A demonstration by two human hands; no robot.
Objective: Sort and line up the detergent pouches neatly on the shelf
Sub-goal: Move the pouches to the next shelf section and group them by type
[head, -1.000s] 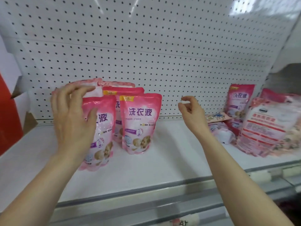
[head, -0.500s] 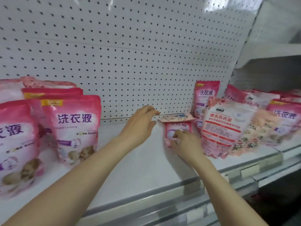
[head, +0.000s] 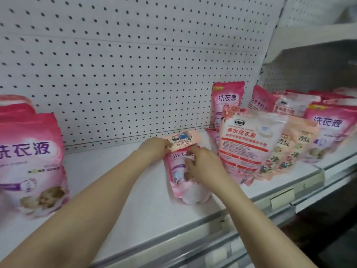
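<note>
Head camera shows me both hands at a pink plastic detergent pouch [head: 176, 169] lying flat on the white metal shelf [head: 135, 202]. The left hand [head: 154, 149] pinches a small peach floral pouch [head: 182, 139] lying across the pink pouch's top edge. The right hand [head: 202, 169] curls over the pink pouch's face, probably gripping it, though blur hides the fingertips. Just right of it stands a peach-and-white printed pouch [head: 245, 146].

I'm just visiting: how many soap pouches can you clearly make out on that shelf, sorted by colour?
Pink pouches: 4
Peach flowery pouches: 4
Total: 8, with more partly hidden behind them.
</note>
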